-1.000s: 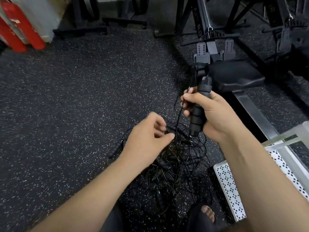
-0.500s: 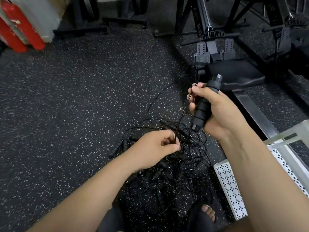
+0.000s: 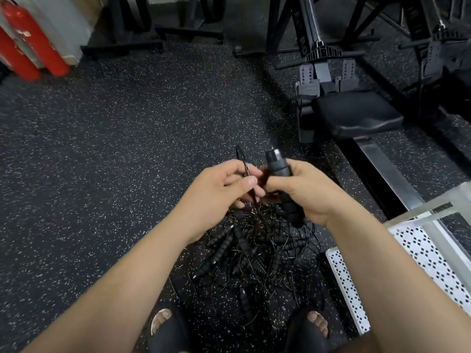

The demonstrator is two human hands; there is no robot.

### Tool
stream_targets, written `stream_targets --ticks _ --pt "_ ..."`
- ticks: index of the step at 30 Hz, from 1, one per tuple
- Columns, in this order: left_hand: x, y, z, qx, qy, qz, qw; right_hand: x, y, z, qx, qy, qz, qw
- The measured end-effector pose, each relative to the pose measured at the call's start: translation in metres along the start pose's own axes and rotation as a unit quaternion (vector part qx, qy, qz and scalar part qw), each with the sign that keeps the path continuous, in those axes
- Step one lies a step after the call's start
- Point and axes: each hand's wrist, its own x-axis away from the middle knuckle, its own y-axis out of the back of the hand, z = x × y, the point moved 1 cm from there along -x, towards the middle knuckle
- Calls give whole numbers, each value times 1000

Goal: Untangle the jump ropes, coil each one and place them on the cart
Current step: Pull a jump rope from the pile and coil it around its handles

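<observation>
Ropes, thin and black with ribbed foam handles, lie in one tangle (image 3: 254,253) on the speckled floor (image 3: 114,149), just ahead of the person's sandalled feet (image 3: 163,324). Directly above the tangle the right hand (image 3: 308,197) is wrapped round one handle (image 3: 280,174), held nearly upright, cap on top. The left hand (image 3: 214,197), close beside it, pinches a thin cord (image 3: 242,161) between thumb and fingers; a short loop pokes up past the knuckles and the rest drops into the tangle. Whether that cord belongs to the held handle I cannot tell.

To my eye the job is barely begun: one rope is being teased free, none coiled. Done well, the right hand holds the handle firm while the left slides along the cord, lifting gently and feeding it through the crossings; a hard yank would likely tighten the knots below.

Right of the tangle stands the cart (image 3: 428,258), its white perforated shelf close by. Beyond the tangle a rowing machine (image 3: 356,115) crowds in, its rail running down towards the cart, where a flung cord could snag. Far to the tangle's left stand red fire extinguishers (image 3: 33,44).
</observation>
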Motion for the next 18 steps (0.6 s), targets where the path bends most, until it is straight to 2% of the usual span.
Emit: stream_targets --ticks 5,11,18 --pt "-1 16 -2 80 -8 -67 995 3 -15 -7 107 -13 64 992" --pt "-5 32 5 105 -27 -117 987 6 -28 -4 35 8 122 992" --pt "-6 27 4 49 -63 -143 987 8 -39 0 -28 14 54 998"
